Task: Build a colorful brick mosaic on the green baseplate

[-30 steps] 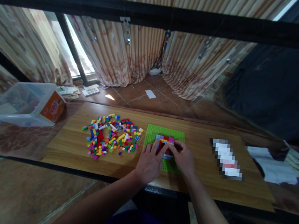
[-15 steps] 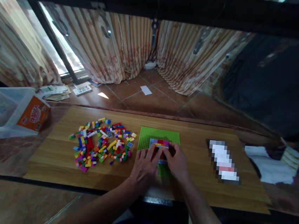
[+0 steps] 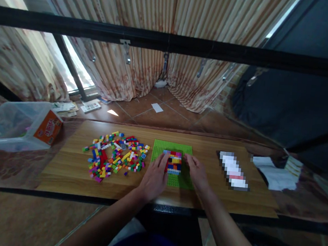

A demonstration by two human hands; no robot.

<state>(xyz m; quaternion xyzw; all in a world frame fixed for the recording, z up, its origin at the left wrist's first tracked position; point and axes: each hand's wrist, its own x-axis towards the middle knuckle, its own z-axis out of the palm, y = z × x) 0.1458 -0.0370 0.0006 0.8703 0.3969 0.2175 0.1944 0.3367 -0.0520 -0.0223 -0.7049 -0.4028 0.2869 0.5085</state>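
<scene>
A green baseplate [image 3: 161, 148] lies on the wooden table [image 3: 61, 167] in front of me. On it stands a small block of stacked bricks [image 3: 174, 162] in red, yellow, blue and white. My left hand [image 3: 154, 176] rests flat on the plate's left side, fingers stretched toward the block. My right hand [image 3: 196, 172] lies on the right side of the plate, fingers extended and touching the block's right edge. Neither hand holds anything. A spread pile of loose coloured bricks [image 3: 114, 157] lies left of the plate.
A clear plastic tub [image 3: 13, 124] with an orange label sits at the far left. A blurred-out flat object [image 3: 233, 170] lies right of the plate, with white papers [image 3: 275, 172] beyond it. A black bar [image 3: 171, 42] crosses the view above.
Both hands have drawn apart from over the brick block, which now shows between them. The camera view has tilted upward.
</scene>
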